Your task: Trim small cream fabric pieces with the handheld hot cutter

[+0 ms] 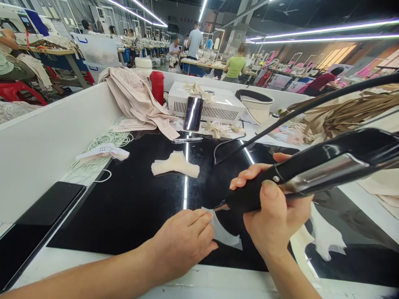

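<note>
My right hand (274, 211) is wrapped round a thick black corded handheld tool (321, 162), which has a silver lever along its side. Its narrow metal tip (222, 206) points left and down, close to the fingers of my left hand (187, 238). Those fingers are pressed together on the upper end of a curved white fabric piece (223, 231) on the glossy black work surface (124, 207). Whether the tip touches the fabric I cannot tell. Farther off lies a cream fabric cutout (175, 164). Beside my right wrist are other white fabric pieces (326, 230).
A phone (40, 224) lies on the left, near coiled pale green cord (104, 143). Behind are stacked beige fabric strips (132, 97), a red cup (156, 87), a vented white box (205, 101) and an upright phone (193, 113). A black cable (327, 97) crosses the right side.
</note>
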The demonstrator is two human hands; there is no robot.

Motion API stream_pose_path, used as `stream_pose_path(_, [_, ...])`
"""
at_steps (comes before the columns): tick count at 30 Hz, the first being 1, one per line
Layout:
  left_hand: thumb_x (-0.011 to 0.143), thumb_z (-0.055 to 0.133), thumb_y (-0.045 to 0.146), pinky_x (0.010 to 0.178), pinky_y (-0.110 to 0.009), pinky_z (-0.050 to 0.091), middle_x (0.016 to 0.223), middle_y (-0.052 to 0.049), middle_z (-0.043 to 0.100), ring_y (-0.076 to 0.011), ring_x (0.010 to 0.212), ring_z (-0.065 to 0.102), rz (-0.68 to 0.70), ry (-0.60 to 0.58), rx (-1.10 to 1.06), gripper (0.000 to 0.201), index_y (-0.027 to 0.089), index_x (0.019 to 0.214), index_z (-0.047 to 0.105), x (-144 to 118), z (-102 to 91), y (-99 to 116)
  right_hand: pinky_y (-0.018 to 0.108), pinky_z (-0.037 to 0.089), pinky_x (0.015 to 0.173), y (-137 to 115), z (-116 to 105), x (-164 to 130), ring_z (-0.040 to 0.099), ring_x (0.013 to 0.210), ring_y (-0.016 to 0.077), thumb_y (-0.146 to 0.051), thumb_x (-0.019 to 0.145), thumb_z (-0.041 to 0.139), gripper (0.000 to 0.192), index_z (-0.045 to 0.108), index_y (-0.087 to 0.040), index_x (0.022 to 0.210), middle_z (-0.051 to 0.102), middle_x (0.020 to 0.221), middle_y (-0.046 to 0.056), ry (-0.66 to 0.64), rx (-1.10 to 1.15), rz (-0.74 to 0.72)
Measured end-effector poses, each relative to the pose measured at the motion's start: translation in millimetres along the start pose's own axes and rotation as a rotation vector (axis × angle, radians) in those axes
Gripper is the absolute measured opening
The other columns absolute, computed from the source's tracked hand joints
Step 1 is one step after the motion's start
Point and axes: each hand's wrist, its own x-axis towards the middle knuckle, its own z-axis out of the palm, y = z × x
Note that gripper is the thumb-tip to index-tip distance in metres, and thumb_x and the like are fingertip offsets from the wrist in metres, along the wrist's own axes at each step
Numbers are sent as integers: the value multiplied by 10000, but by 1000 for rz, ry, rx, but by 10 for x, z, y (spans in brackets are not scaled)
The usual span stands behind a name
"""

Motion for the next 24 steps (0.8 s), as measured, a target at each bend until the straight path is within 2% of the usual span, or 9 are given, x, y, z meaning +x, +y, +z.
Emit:
stream_pose_path(8, [1070, 459, 329, 863, -333, 571, 1175, -79, 724, -210, 1130, 672, 8, -18, 7, 285, 117, 1015, 640, -17, 6, -6, 328, 553, 567, 23, 54, 2, 621, 615, 145, -372, 830, 781, 423, 593, -276, 1196, 660, 832, -29, -18, 73, 15])
stream_pose_path(15, [1056, 505, 348, 881, -331, 575, 1199, -74, 720, -204, 1156, 664, 9, -47, 28, 261, 125, 1039, 640, -13, 10, -8, 321, 561, 597, 53, 55, -29, 631, 638, 135, -321, 875, 740, 382, 565, -273, 1211, 658, 848, -33, -37, 67, 33])
stream_pose_path(24, [1060, 491, 336, 868, -332, 564, 1171, -92, 727, -208, 1122, 675, 16, -9, 33, 275, 107, 1053, 644, -18, 29, -8, 309, 552, 591, 70, 110, -14, 619, 648, 134, -346, 856, 757, 422, 554, -271, 1218, 653, 849, -32, -43, 132, 51])
